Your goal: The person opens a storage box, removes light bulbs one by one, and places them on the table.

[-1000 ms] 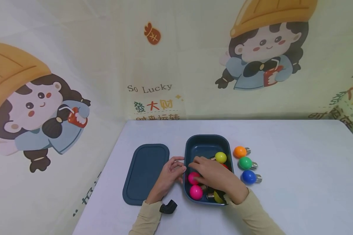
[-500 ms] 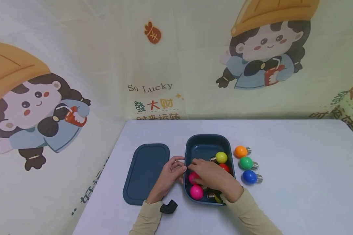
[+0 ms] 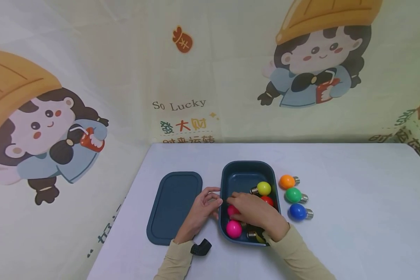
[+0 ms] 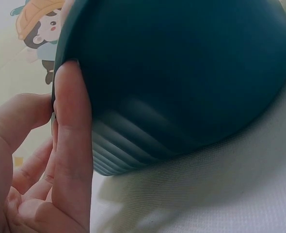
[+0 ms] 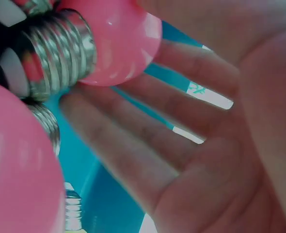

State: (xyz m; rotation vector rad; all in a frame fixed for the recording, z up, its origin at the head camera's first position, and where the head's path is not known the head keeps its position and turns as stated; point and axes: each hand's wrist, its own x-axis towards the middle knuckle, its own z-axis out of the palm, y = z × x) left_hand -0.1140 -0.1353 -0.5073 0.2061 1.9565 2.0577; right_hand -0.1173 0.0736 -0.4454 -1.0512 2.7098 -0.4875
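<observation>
In the head view my right hand (image 3: 257, 212) reaches into a dark blue box (image 3: 248, 167), thumb and fingers around a pink light bulb (image 3: 232, 210). The right wrist view shows that pink bulb (image 5: 119, 43) between thumb and long, nearly straight fingers. A second pink bulb (image 3: 234, 229) lies nearer the front. My left hand (image 3: 201, 210) is at the box's left side; its fingertips touch the outer wall and rim, as the left wrist view of the box (image 4: 172, 87) also shows. A yellow bulb (image 3: 264, 188) and a red bulb (image 3: 267, 200) lie along the right wall.
An orange bulb (image 3: 287, 181), a green bulb (image 3: 293, 195) and a blue bulb (image 3: 298, 212) lie in a column right of the box. The flat blue lid (image 3: 176, 206) is on the white table to the left. Another yellow bulb (image 3: 260, 238) is partly hidden under the right sleeve.
My right hand has closed in around the pink bulb, which sits slightly further right and shows less. The left hand keeps its place at the box's wall.
</observation>
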